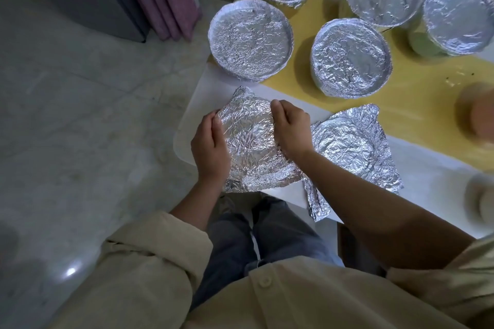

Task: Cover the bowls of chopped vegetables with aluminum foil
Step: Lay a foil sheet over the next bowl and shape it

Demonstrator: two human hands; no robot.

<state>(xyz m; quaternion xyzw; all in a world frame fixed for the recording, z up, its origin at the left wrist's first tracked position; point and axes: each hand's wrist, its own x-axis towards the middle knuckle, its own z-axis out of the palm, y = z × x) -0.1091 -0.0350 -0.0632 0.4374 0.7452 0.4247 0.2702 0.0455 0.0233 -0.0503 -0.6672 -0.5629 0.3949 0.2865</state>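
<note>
Head view: left hand (pixel 211 141) and right hand (pixel 291 128) grip opposite sides of a crumpled foil sheet (pixel 248 139), fingers (pixel 276 109) curled; five covered bowls (pixel 250 40) stand beyond it.

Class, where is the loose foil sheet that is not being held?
In the head view, the spare foil sheet lies on the white table, just right of the right hand and below a covered bowl.
</note>
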